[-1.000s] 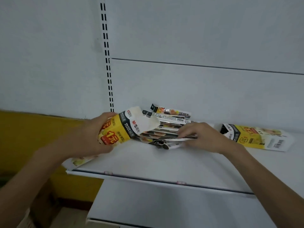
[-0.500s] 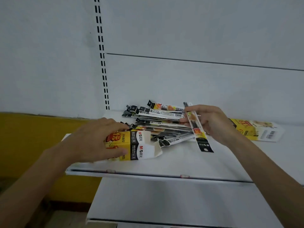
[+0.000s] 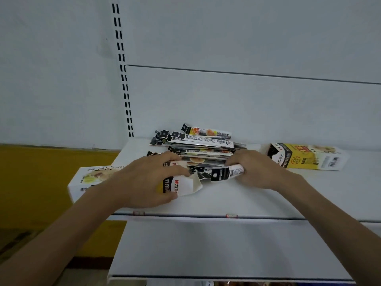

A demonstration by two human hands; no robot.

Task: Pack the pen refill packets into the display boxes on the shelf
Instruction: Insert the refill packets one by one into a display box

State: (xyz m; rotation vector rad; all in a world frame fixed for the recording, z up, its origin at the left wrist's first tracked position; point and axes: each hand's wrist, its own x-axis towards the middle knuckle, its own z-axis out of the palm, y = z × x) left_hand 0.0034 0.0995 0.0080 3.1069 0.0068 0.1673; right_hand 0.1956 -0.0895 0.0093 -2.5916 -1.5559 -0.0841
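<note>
A yellow and white display box (image 3: 181, 185) lies on its side on the white shelf (image 3: 237, 199), its open flap end facing right. My left hand (image 3: 144, 180) grips it from above. My right hand (image 3: 261, 170) holds a black and white refill packet (image 3: 225, 173), its black end at the box's open mouth. Behind both hands lies a loose pile of refill packets (image 3: 202, 142). A second yellow display box (image 3: 305, 156) lies flat at the right of the shelf.
A third box (image 3: 88, 178), white with dark print, lies at the shelf's left end, partly under my left forearm. A slotted upright (image 3: 122, 67) runs up the white back panel. A lower shelf (image 3: 216, 250) sits below; a yellow wall is at the left.
My left hand has laid the box down flat on the shelf. My right hand has brought a packet down from beside the pile to the box's open end.
</note>
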